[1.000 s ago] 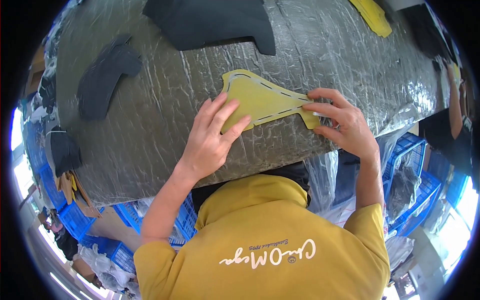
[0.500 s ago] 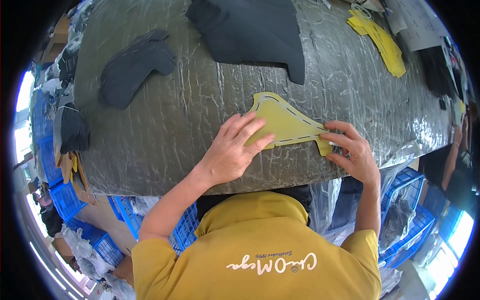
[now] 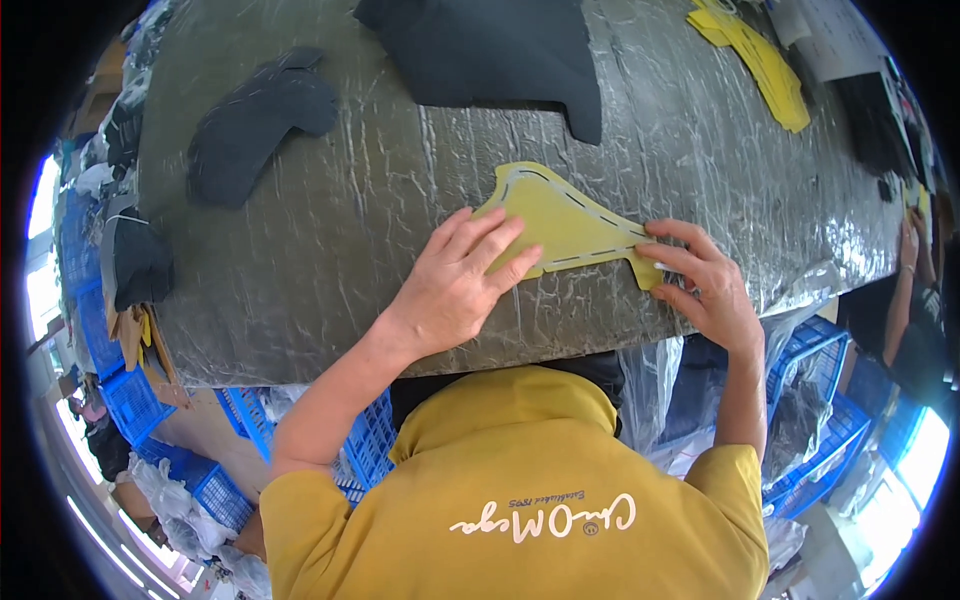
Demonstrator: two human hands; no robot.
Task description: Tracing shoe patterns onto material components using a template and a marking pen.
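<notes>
A flat yellow pattern piece (image 3: 560, 220) lies on the dark worktable, with dashed slots along its two long edges and a rounded far tip. My left hand (image 3: 450, 285) rests on its left side, fingers spread and pressed flat. At the narrow right end, my right hand (image 3: 708, 285) has its thumb and fingers closed about the short tab. A small white spot shows between those fingers, too small to name. Beyond the yellow piece lie a large dark fabric piece (image 3: 490, 55) and, to the left, several smaller curved dark pieces (image 3: 255, 130) stacked together.
The worktable (image 3: 280, 300) is covered in wrinkled clear film. Yellow pieces (image 3: 765, 75) lie at the far right, near white paper (image 3: 830, 40). Blue crates (image 3: 365, 445) stand below the near edge. Another person's arm (image 3: 900, 310) shows at the right rim.
The whole scene has shifted slightly upward and left in the picture. Both hands keep their places on the yellow pattern piece.
</notes>
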